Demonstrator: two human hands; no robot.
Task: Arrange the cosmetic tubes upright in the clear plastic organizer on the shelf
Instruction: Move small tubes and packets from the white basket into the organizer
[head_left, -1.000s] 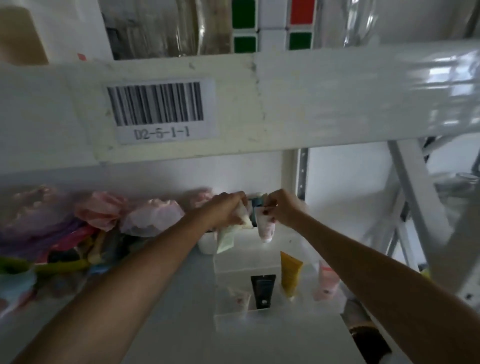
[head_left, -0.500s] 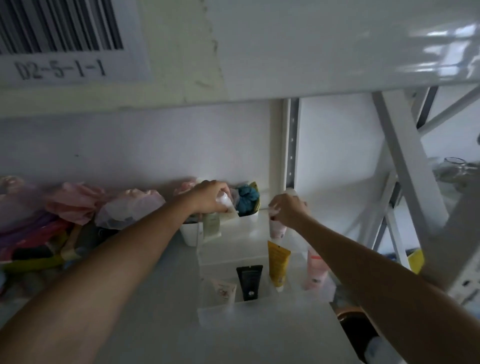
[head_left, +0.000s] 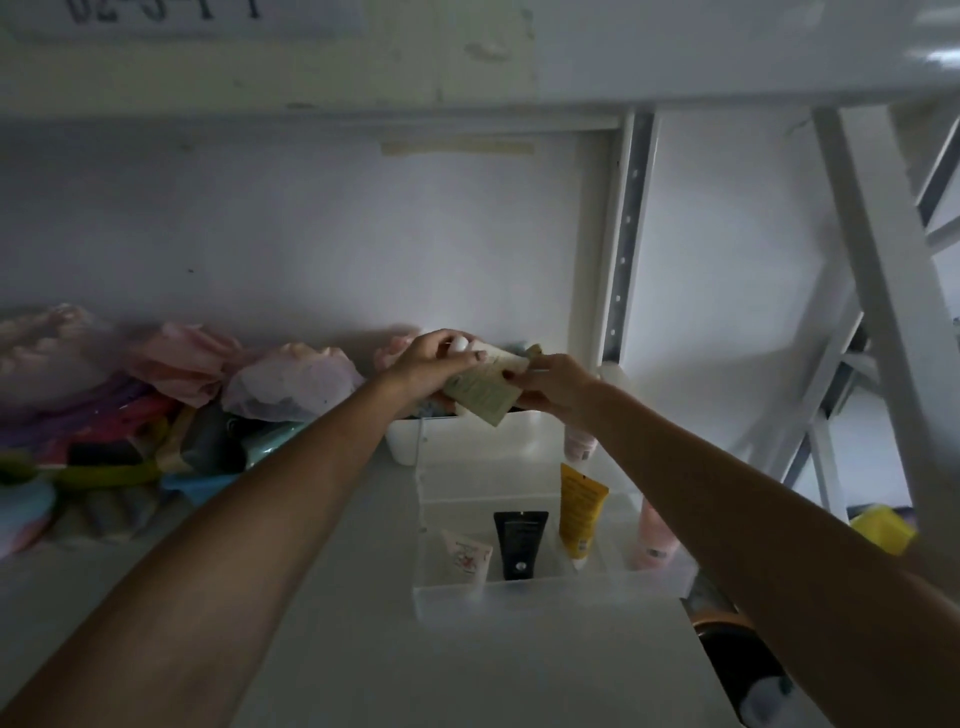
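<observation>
The clear plastic organizer (head_left: 550, 597) stands on the white shelf. In it stand a small white tube (head_left: 467, 558), a black tube (head_left: 519, 543), a yellow tube (head_left: 581, 509) and a pink tube (head_left: 653, 540); another pink tube (head_left: 579, 444) stands further back. Above the organizer's rear, my left hand (head_left: 434, 366) grips pale tubes (head_left: 483, 392), a greenish one and a cream one with a white cap. My right hand (head_left: 553, 387) touches the same pale tubes from the right.
A white bin (head_left: 410, 441) sits behind the organizer. Pink and white bagged items (head_left: 291, 382) and colourful packets (head_left: 114, 452) fill the shelf's left. A white upright post (head_left: 626, 244) and diagonal braces (head_left: 883, 291) stand at right. A dark round container (head_left: 743, 660) lies at lower right.
The view has tilted down. My right hand left the pink tube standing in the organizer and came up to the pale tubes held by my left hand.
</observation>
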